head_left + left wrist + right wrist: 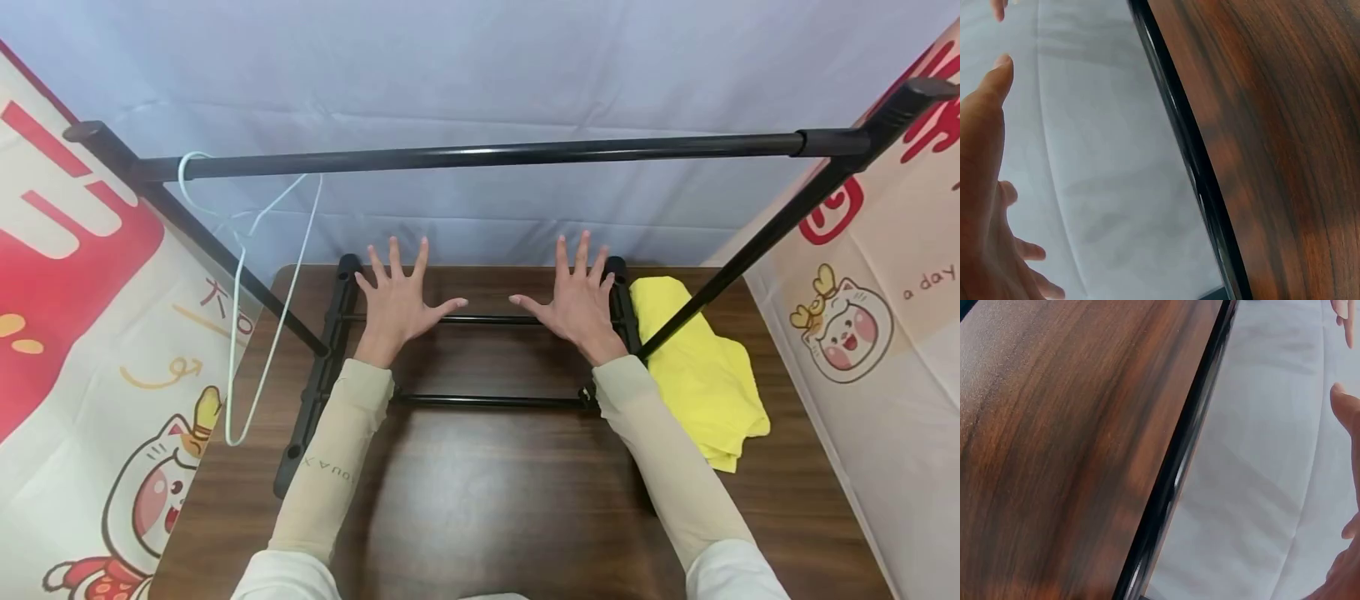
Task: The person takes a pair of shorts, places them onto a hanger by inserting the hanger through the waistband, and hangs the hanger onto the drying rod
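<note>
Holding nothing, the person's L hand & R hand are spread flat, backs up, thumbs pointing at each other w/ a gap btwn. Both are over the base of a black tubular clothes rack, nr its side feet; can't tell if either touches it. Rack stands on a brown wood-grain tabletop. A pale mint, thin triangular hanger hangs from the top rail's L end. A bright yellow folded cloth lies on the tabletop just beside the rack's R foot.
</note>
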A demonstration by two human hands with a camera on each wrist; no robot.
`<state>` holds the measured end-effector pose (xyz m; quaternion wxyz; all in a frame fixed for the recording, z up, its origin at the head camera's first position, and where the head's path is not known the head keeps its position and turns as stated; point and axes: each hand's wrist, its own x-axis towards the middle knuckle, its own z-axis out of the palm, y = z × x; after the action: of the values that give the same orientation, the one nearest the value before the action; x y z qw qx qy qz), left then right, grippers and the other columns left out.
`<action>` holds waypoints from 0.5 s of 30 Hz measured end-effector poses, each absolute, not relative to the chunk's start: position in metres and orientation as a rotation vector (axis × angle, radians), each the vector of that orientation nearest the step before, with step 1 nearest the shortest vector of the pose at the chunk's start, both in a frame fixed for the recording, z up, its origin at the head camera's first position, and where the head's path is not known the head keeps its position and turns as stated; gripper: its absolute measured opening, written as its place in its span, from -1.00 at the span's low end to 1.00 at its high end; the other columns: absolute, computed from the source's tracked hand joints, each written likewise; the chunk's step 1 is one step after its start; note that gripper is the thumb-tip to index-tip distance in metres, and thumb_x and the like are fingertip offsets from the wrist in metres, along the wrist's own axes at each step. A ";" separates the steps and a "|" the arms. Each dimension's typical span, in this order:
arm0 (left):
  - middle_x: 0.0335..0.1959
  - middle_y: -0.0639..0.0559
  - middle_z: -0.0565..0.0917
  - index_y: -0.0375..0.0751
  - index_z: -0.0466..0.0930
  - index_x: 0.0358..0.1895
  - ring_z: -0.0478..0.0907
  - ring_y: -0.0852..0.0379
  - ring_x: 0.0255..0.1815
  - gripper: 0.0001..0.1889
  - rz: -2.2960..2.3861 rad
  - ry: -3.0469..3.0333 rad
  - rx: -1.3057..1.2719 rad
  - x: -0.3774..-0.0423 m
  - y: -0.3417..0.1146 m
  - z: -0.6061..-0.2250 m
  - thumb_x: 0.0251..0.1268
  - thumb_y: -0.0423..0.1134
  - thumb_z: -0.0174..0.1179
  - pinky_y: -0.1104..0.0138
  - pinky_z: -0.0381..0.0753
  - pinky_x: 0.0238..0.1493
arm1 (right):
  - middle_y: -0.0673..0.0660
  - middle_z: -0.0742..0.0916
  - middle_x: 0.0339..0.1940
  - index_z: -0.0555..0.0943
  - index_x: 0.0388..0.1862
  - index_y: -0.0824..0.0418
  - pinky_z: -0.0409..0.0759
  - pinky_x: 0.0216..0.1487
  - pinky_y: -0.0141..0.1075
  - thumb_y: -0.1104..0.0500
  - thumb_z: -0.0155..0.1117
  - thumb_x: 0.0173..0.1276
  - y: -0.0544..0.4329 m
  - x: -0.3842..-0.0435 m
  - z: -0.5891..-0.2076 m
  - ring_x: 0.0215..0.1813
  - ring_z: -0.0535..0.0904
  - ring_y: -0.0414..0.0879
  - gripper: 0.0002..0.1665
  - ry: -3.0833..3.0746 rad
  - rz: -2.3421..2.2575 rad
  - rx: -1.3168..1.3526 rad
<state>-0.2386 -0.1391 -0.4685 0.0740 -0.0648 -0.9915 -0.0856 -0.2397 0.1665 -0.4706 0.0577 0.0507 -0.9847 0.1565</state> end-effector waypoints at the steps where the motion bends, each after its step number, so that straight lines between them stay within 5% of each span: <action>1: 0.75 -0.37 -0.18 0.28 -0.35 0.74 -0.23 -0.64 0.69 0.31 -0.274 -2.980 -0.193 -0.239 -0.139 -0.467 0.01 0.82 -0.03 -0.62 0.10 0.40 | 0.26 -0.34 0.76 -0.28 0.78 0.02 0.10 0.54 0.53 -0.75 0.14 0.17 0.167 -0.240 -0.469 0.72 -0.30 0.55 0.54 -2.985 0.468 0.152; 7: 0.75 -0.35 -0.13 0.35 -0.48 0.71 -0.11 -0.64 0.67 0.30 -0.339 -2.982 -0.179 -0.240 -0.136 -0.460 0.03 0.80 -0.01 -0.50 0.35 0.37 | 0.35 -0.18 0.78 -0.24 0.79 0.02 0.23 0.52 0.45 -0.73 0.17 0.17 0.169 -0.239 -0.462 0.67 0.03 0.57 0.52 -2.946 0.492 0.152; 15: 0.73 -0.34 -0.04 0.30 -0.45 0.72 0.14 -0.57 0.62 0.32 -0.445 -2.986 -0.167 -0.231 -0.126 -0.460 0.03 0.79 0.01 -0.35 0.63 0.14 | 0.33 -0.12 0.79 -0.15 0.79 0.05 0.16 0.56 0.45 -0.68 0.23 0.20 0.179 -0.230 -0.458 0.70 -0.01 0.51 0.48 -2.913 0.530 0.183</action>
<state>-0.2310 -0.1261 -0.4598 0.0590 -0.0552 -0.9858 -0.1470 -0.2303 0.1786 -0.4579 0.0874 0.0615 -0.9782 0.1781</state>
